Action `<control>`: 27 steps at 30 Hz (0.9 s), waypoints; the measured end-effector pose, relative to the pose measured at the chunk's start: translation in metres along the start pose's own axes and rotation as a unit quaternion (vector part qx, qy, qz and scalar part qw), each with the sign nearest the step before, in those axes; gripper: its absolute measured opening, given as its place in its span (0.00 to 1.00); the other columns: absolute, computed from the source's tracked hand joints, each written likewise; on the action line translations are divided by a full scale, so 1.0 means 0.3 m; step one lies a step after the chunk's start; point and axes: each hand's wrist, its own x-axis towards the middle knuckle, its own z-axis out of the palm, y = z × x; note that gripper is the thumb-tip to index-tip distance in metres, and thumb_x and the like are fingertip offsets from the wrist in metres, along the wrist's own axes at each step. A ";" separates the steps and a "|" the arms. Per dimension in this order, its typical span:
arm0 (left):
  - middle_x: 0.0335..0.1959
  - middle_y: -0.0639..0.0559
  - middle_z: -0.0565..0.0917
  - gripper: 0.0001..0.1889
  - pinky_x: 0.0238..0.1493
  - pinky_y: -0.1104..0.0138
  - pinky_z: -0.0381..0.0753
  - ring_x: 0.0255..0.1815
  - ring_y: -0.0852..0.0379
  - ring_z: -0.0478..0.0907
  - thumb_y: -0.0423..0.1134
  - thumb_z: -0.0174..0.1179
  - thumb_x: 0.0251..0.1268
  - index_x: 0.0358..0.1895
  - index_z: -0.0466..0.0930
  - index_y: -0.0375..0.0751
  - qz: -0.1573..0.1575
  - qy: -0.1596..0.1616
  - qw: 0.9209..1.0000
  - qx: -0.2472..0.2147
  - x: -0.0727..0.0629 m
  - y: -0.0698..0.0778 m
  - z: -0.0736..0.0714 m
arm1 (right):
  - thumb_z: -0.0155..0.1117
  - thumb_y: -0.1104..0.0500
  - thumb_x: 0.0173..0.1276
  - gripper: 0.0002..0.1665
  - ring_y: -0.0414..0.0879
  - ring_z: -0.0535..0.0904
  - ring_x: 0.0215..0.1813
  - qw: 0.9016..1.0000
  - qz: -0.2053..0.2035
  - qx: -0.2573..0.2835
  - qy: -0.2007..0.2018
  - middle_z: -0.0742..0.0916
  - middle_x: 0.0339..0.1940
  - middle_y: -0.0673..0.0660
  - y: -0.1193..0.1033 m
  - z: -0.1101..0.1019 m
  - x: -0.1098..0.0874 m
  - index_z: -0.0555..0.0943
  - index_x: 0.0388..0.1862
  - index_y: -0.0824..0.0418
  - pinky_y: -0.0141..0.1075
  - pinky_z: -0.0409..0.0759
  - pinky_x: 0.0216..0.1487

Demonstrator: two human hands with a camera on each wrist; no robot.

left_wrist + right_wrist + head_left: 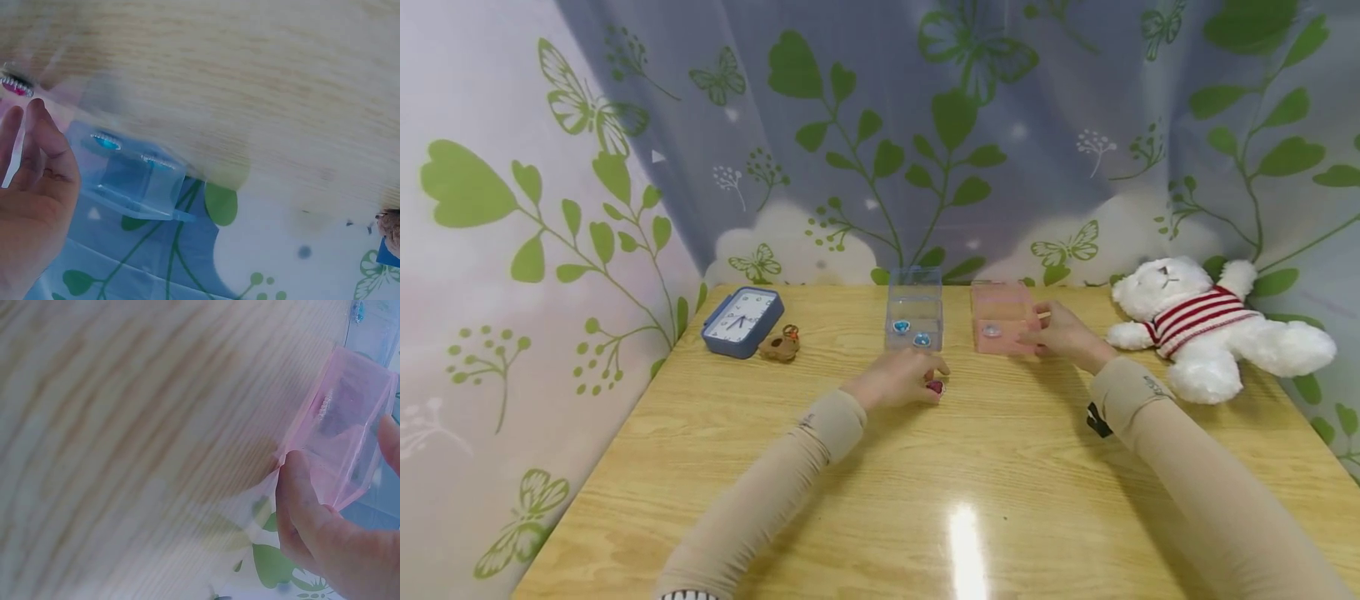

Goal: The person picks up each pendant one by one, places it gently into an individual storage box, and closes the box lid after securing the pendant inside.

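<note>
A clear blue box stands with its lid raised, holding two blue gems with silvery rims. Beside it is a pink see-through box, also lid up, with a pale gem inside. Just in front of the blue box, my left hand pinches a red gem edged in rhinestones; its fingertips show close at the rim in the left wrist view. My right hand grips the pink box's right side, a finger on the front and the thumb across from it.
At the far left stand a blue-framed clock and a small brown figure. A white plush bear in a striped sweater leans at the right. Behind the wooden table hangs a patterned curtain.
</note>
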 end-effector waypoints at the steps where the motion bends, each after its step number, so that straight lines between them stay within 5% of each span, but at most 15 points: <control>1: 0.52 0.53 0.88 0.23 0.55 0.62 0.84 0.53 0.57 0.83 0.50 0.71 0.69 0.65 0.83 0.53 -0.002 0.000 1.000 0.009 0.001 0.001 0.003 | 0.69 0.61 0.74 0.51 0.44 0.78 0.41 1.000 -0.002 0.001 0.000 0.72 0.58 0.73 0.001 -0.001 0.000 0.47 0.79 0.81 0.30 0.87 0.42; 9: 0.60 0.53 0.86 0.21 0.60 0.61 0.85 0.58 0.56 0.83 0.49 0.70 0.71 0.63 0.85 0.51 -0.008 -0.002 0.999 0.049 0.001 0.000 0.009 | 0.62 0.64 0.78 0.47 0.43 0.77 0.44 1.000 0.013 -0.020 0.004 0.69 0.69 0.78 -0.014 0.002 0.002 0.46 0.82 0.77 0.27 0.86 0.42; 17: 0.57 0.53 0.86 0.16 0.53 0.64 0.85 0.51 0.58 0.83 0.49 0.66 0.75 0.59 0.88 0.50 0.000 0.021 0.997 0.073 0.001 0.007 0.016 | 0.63 0.62 0.79 0.48 0.46 0.77 0.49 1.000 0.022 -0.021 0.002 0.66 0.72 0.79 -0.020 -0.004 0.003 0.46 0.83 0.75 0.31 0.87 0.47; 27: 0.46 0.56 0.85 0.13 0.41 0.70 0.79 0.42 0.61 0.78 0.48 0.65 0.76 0.56 0.86 0.49 0.012 0.038 0.998 0.044 0.013 0.021 0.019 | 0.63 0.63 0.78 0.46 0.43 0.78 0.44 1.000 0.018 -0.014 0.001 0.71 0.61 0.70 -0.003 0.006 -0.006 0.47 0.81 0.76 0.30 0.88 0.44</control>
